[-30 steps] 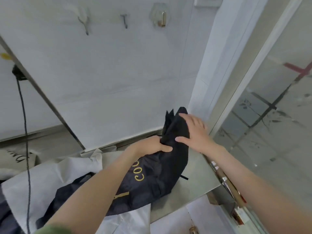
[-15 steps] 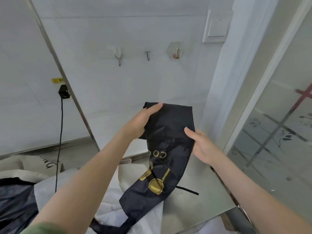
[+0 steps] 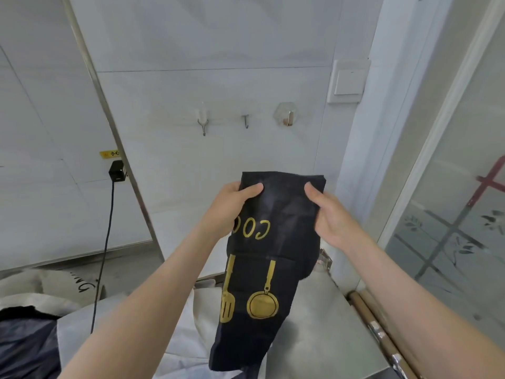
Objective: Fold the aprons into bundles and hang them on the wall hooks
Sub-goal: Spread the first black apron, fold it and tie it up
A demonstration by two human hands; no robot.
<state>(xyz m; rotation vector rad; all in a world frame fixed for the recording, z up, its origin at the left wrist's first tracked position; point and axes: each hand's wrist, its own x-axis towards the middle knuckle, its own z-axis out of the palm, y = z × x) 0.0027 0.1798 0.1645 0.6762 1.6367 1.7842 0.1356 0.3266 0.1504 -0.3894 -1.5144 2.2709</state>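
A black apron (image 3: 273, 242) with gold lettering and gold spatula and pan prints hangs folded into a long strip in front of me. My left hand (image 3: 232, 203) grips its upper left edge, thumb on the front. My right hand (image 3: 328, 214) grips the upper right edge the same way. The strip's lower end dangles down over the steel table (image 3: 322, 324). On the white wall above are three hooks: a left hook (image 3: 203, 124), a small middle hook (image 3: 246, 121) and a clear-backed right hook (image 3: 287, 117).
More aprons lie at the left: a white one (image 3: 175, 337), a beige one (image 3: 49, 285) and a dark one (image 3: 24, 346). A black plug (image 3: 117, 172) with a cable hangs down the wall. A light switch (image 3: 348, 82) and a frosted glass door (image 3: 451, 214) are at the right.
The apron has been lifted off the table and held up as a flat strip. My hands moved from its bunched top to both upper edges. My view rose toward the hooks.
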